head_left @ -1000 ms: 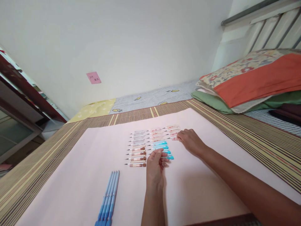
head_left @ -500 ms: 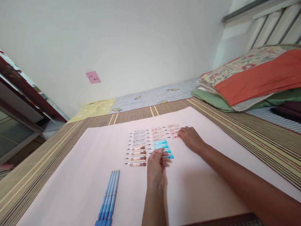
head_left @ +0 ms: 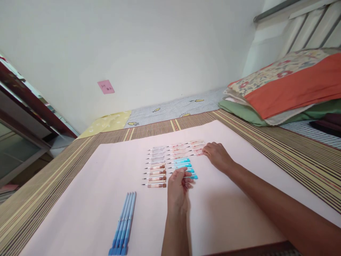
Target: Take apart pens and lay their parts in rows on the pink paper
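Note:
Short pen parts lie in neat columns on a pale pink sheet [head_left: 87,199]: clear and brown-ended ones [head_left: 156,179] on the left, pink and blue-ended ones [head_left: 183,163] beside them, pink ones [head_left: 195,145] at the far right. My left hand [head_left: 178,190] rests at the near end of the blue-ended column, fingers curled with the tips on a blue piece. My right hand [head_left: 218,155] lies palm down at the right of the rows, fingertips touching a pink piece.
Several blue pen barrels [head_left: 123,224] lie side by side near the sheet's front left. The sheet covers a striped mat [head_left: 39,185] on a bed. Folded bedding and an orange pillow [head_left: 287,89] lie at the right. A wall with a pink note [head_left: 106,86] rises behind.
Both hands have stayed almost in place. The view has shifted slightly; my right hand has edged a little toward the pink pieces.

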Demonstrator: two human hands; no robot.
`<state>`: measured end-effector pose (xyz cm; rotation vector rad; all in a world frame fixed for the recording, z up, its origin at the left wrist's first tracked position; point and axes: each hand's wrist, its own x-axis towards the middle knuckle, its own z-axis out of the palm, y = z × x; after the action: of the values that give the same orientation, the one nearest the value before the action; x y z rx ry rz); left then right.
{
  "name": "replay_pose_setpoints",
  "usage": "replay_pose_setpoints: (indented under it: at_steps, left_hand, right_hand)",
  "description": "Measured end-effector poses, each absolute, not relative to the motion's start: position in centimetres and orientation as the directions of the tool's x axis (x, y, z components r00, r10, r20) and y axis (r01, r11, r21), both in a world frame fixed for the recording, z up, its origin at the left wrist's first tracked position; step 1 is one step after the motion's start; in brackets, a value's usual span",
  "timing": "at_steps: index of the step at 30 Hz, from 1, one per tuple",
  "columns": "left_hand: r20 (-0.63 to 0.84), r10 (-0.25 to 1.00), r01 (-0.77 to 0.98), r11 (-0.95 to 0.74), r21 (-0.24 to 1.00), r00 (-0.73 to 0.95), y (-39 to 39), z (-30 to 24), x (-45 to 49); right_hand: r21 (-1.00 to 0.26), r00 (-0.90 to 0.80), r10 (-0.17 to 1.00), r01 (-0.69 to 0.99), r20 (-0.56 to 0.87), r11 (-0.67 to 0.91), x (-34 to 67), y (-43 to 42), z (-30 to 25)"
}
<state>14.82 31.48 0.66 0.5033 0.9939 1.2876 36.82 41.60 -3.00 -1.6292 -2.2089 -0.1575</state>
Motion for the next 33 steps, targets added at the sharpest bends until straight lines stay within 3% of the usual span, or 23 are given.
replay_pose_setpoints:
  at_steps: [20, 26, 33]
  left_hand:
    - [-0.339, 0.941, -0.565, 0.267, 0.78, -0.023, 31.5, 0.6, 14.9]
    - [-0.333, 0.943, -0.566, 0.264, 0.781, -0.02, 31.5, 0.5, 14.9]
    - [-0.336, 0.942, -0.569, 0.265, 0.779, -0.021, 31.5, 0.5, 14.9]
  right_hand:
    - [-0.082, -0.264, 0.859, 0.94, 0.439, 0.331, 36.7, 41.3, -3.4]
    - [-0.12, -0.365, 0.796, 0.873, 0.482, 0.473, 35.6, 41.4, -3.0]
    - [-0.067, -0.461, 0.796, 0.849, 0.392, 0.524, 34.5, 42.3, -2.8]
